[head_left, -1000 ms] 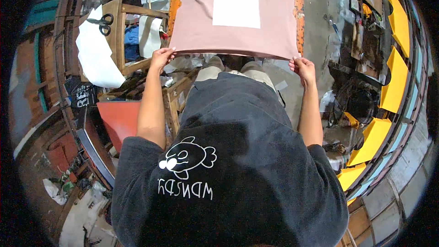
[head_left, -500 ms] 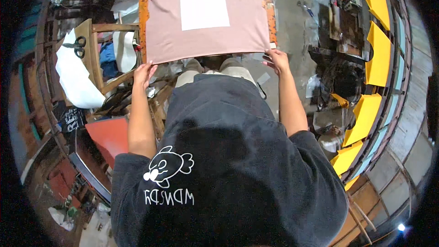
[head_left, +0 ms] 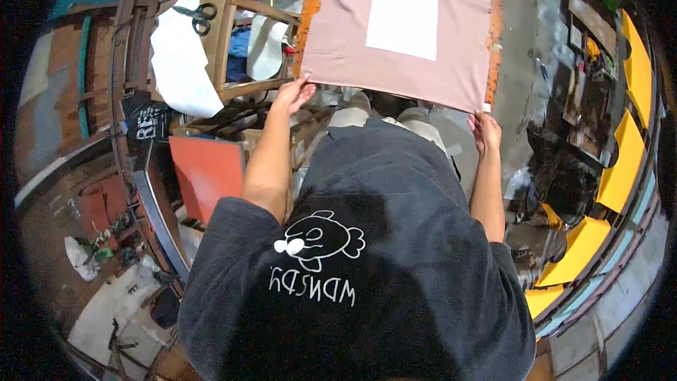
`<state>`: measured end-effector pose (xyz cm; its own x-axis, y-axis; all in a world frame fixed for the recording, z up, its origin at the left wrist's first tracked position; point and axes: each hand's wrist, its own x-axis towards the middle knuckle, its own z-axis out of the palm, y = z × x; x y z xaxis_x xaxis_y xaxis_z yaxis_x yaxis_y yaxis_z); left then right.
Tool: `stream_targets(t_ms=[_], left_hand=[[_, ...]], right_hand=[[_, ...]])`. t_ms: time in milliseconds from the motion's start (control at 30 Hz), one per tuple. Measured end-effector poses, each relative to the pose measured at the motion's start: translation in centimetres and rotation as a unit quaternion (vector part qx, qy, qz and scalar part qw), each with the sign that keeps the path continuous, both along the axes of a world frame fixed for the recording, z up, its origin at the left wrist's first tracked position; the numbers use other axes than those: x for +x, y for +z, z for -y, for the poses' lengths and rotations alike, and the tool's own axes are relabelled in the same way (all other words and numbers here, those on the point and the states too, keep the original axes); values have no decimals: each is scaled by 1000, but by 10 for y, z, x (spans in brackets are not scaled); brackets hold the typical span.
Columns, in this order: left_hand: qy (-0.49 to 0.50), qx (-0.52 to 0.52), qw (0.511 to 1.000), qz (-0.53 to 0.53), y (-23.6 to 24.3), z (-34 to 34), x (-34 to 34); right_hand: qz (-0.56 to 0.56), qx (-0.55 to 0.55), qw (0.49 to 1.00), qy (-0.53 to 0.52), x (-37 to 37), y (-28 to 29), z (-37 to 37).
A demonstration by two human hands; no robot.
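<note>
A dusty-pink cloth (head_left: 338, 35) lies spread over an orange board (head_left: 311, 10), whose worn edges show on both sides. On the cloth is a white rectangle (head_left: 403, 14); whether it is a sheet or a print I cannot tell. My left hand (head_left: 293, 94) pinches the cloth at its near left corner. At the near right corner, my right hand (head_left: 486, 131) has thumb and finger closed on the cloth. Between the two hands the near edge runs fairly straight, with slight creases.
Left of the board stands a wooden frame (head_left: 259, 10), with black scissors (head_left: 199, 20) and white sheets (head_left: 180, 63) beside it. A red-orange panel (head_left: 206, 173) leans nearer on the left. Yellow pieces (head_left: 622, 162) hang in a row at the right.
The view has swung, so the board, cloth and hands appear farther right and slightly tilted. Both hands stay at the cloth's near corners.
</note>
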<state>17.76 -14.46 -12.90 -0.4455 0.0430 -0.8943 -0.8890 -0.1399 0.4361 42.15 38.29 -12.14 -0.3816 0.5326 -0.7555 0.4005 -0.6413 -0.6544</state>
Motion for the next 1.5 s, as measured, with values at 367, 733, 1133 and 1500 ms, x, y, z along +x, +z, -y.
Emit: stream_targets(t_ms=[367,733,1133,1500], left_hand=[[-26,-49,994,-93,5,-12,3],[69,83,990,-93,-3,7,-3],[-97,50,941,-319,127,-59,-174],[54,188,844,-500,352,-105,-244]], right_hand=[[82,-28,995,-52,-7,7,5],[55,-58,996,-29,-11,29,-2],[-144,-41,988,24,-160,128,-79],[-443,110,890,-9,-230,352,-107]])
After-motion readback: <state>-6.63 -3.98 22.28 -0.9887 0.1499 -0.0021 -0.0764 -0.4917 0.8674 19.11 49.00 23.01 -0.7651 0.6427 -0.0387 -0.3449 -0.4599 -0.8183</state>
